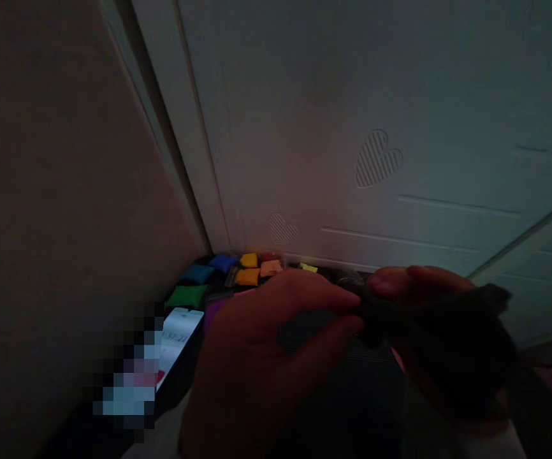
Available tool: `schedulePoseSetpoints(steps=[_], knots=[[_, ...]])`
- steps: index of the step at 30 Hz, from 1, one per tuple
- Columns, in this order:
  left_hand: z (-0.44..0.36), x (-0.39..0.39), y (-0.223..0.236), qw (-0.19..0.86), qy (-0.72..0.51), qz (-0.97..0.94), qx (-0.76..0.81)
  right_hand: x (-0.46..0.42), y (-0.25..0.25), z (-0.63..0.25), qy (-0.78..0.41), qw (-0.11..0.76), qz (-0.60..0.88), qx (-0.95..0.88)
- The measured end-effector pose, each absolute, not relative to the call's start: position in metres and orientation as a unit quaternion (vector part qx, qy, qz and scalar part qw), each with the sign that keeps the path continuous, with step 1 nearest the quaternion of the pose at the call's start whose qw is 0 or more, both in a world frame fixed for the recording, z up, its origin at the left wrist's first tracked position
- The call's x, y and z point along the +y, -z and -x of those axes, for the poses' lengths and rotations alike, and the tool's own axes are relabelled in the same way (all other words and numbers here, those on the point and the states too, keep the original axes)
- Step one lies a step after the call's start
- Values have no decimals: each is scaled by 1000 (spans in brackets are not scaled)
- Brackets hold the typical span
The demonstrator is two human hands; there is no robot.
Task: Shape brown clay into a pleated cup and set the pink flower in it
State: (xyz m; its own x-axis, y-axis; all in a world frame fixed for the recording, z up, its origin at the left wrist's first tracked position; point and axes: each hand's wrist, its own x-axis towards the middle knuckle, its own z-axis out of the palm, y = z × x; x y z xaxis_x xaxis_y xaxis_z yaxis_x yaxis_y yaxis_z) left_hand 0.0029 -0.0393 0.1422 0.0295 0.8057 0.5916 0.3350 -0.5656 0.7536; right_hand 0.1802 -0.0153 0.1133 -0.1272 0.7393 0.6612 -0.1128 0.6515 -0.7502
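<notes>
Between my two hands is a dark, soft-looking piece (452,344), wide at the right and narrowing to the left. The dim light hides what it is made of. My left hand (257,363) pinches its narrow left end between thumb and forefinger. Beneath the wide part lies my right hand (486,408), with its fingers curled behind and the piece resting against the palm. Much of the right hand is covered by the piece.
Small coloured packets lie along the back, among them a green packet (186,296), a blue packet (223,262) and an orange packet (248,276). A lit phone (179,335) is at the left. Behind stands a white panel (305,127) with heart reliefs; a wall (56,191) rises at left.
</notes>
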Motion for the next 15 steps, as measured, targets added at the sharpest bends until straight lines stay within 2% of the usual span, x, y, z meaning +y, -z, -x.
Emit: schedulePoseSetpoints(steps=[15], knots=[[-6,-38,-145,127,-557,-719,397,-16,-111,-186,-276,614,272,-688]])
